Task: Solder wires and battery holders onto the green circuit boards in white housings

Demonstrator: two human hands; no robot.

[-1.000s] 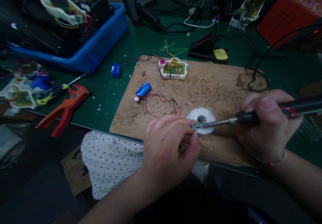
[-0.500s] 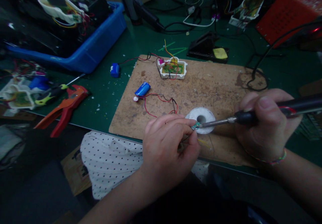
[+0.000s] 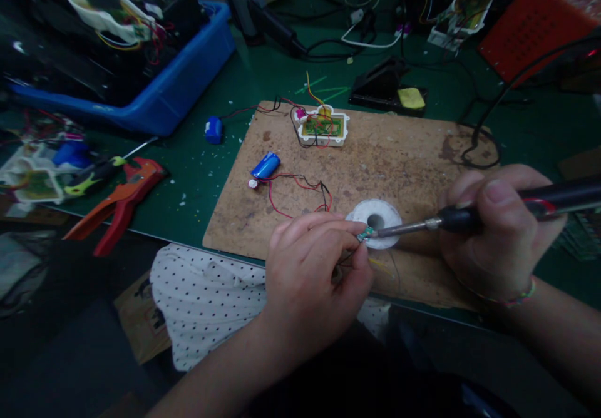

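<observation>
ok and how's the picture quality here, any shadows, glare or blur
Head view: dim overall, near-black below the bench; head view: shadow on the brown board under the soldering iron, slight shine on the blue cylinder; head view: outer areas look soft, including the red box; head view: green circuit board too small to read.

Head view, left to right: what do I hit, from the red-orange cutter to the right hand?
Red-orange cutter → blue part on the green table → blue cylinder on the brown board → left hand → small green circuit piece → yellow pad → right hand.
</observation>
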